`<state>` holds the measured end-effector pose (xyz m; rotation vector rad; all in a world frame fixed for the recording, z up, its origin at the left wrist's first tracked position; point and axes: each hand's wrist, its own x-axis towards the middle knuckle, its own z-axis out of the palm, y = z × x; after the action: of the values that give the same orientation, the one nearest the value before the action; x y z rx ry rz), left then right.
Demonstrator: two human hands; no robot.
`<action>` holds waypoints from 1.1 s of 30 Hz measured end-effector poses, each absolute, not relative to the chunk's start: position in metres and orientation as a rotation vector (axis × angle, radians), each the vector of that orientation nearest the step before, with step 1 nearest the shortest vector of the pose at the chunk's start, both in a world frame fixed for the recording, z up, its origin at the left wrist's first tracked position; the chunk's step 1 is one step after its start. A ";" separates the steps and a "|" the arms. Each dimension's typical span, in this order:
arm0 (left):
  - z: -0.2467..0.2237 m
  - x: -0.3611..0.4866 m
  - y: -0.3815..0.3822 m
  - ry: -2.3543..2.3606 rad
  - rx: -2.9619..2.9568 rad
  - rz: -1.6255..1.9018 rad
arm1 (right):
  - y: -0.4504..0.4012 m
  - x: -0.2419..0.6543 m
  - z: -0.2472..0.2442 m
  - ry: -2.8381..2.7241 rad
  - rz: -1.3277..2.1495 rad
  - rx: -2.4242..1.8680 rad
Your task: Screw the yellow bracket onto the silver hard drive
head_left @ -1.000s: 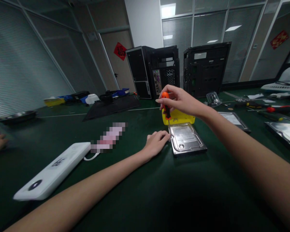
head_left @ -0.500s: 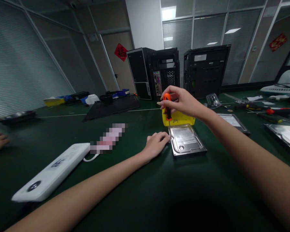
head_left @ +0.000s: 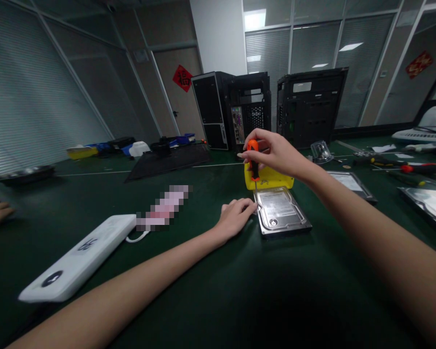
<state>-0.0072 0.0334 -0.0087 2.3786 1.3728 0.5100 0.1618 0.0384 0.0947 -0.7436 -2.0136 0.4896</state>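
Door sign [head_left: 182, 78] reads 福; right hand [head_left: 271, 151] grips screwdriver [head_left: 253, 160], left hand [head_left: 235, 216] touches hard drive [head_left: 281, 212], its closure unclear.

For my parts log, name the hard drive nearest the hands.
The leftmost hard drive, with the left hand at its edge; the middle drive and rightmost drive lie farther off.

Red sign [head_left: 182, 78] on the door [head_left: 165, 72] reads 福 (the rest blurs).

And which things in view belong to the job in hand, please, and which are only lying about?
Seemingly in use:
orange-and-black screwdriver, in the right hand
silver hard drive, beside the left hand
perhaps the yellow tray

Lying about:
white device
red-handled tool
black computer cases
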 end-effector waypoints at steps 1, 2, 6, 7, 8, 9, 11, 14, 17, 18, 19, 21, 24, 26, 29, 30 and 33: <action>-0.009 -0.007 0.033 1.374 2.378 0.509 | 0.039 0.162 0.094 -2.011 0.455 -0.752; -0.009 -0.007 0.034 1.374 2.379 0.510 | 0.040 0.162 0.094 -2.009 0.414 -0.762; -0.010 -0.007 0.034 1.373 2.390 0.509 | 0.041 0.161 0.093 -1.996 0.272 -0.799; -0.010 -0.007 0.034 1.373 2.393 0.511 | 0.041 0.161 0.093 -1.995 0.266 -0.801; -0.010 -0.007 0.034 1.375 2.394 0.513 | 0.041 0.161 0.093 -1.994 0.272 -0.799; -0.010 -0.007 0.034 1.377 2.395 0.516 | 0.041 0.161 0.093 -1.994 0.287 -0.795; -0.011 -0.007 0.034 1.379 2.396 0.520 | 0.041 0.161 0.092 -1.993 0.328 -0.791; -0.011 -0.007 0.034 1.377 2.400 0.516 | 0.040 0.162 0.093 -1.988 0.365 -0.796; -0.010 -0.008 0.034 1.374 2.399 0.515 | 0.039 0.162 0.093 -1.984 0.373 -0.787; -0.010 -0.008 0.034 1.371 2.398 0.514 | 0.038 0.162 0.093 -1.983 0.372 -0.783; -0.010 -0.008 0.034 1.368 2.398 0.513 | 0.038 0.162 0.094 -1.982 0.371 -0.779; -0.009 -0.008 0.034 1.367 2.399 0.512 | 0.038 0.162 0.094 -1.984 0.379 -0.776; -0.010 -0.007 0.034 1.370 2.399 0.517 | 0.038 0.162 0.094 -1.987 0.396 -0.777; -0.010 -0.007 0.034 1.366 2.397 0.520 | 0.038 0.162 0.094 -1.989 0.398 -0.781; -0.010 -0.007 0.035 1.366 2.397 0.524 | 0.039 0.162 0.093 -1.988 0.398 -0.777; -0.010 -0.007 0.035 1.369 2.397 0.524 | 0.039 0.161 0.093 -1.987 0.395 -0.772; -0.010 -0.007 0.035 1.375 2.399 0.518 | 0.039 0.161 0.092 -1.986 0.382 -0.760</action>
<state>-0.0071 0.0350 -0.0105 2.3991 1.3747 0.5177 0.1607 0.0395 0.0925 -0.7603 -1.9856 0.3821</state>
